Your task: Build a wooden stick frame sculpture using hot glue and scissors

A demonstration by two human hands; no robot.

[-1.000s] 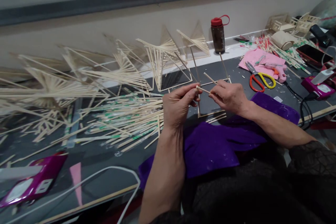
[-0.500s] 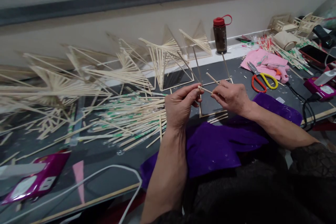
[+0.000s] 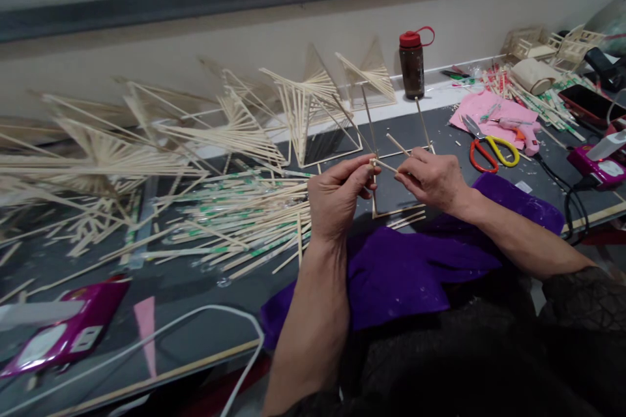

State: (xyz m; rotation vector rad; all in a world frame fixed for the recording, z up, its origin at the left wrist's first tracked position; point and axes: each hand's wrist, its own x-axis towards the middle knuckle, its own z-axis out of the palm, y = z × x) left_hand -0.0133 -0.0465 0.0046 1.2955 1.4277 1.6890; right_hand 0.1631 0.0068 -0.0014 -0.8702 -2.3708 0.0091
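My left hand (image 3: 337, 195) pinches with thumb and fingertips at a joint of thin wooden sticks, by the top of an upright of a stick frame (image 3: 386, 214). My right hand (image 3: 433, 179) is closed on a thin wooden stick (image 3: 385, 166) whose far end meets my left fingertips. Another stick (image 3: 397, 143) pokes out above the right fingers; whether that hand holds it is unclear. The frame has a square base on the dark table, with uprights (image 3: 423, 122) behind my hands. My fingers hide part of the joint.
Left of my hands lies a pile of loose sticks (image 3: 254, 215), with finished twisted stick models (image 3: 308, 91) along the wall. A red-capped bottle (image 3: 411, 68), scissors (image 3: 482, 143), a pink glue gun (image 3: 525, 133) and a phone (image 3: 587, 104) are at right. Purple cloth (image 3: 396, 273) covers the front edge.
The hands keep the same grip on the sticks. The whole view shifts very slightly; nothing is taken up or let go.
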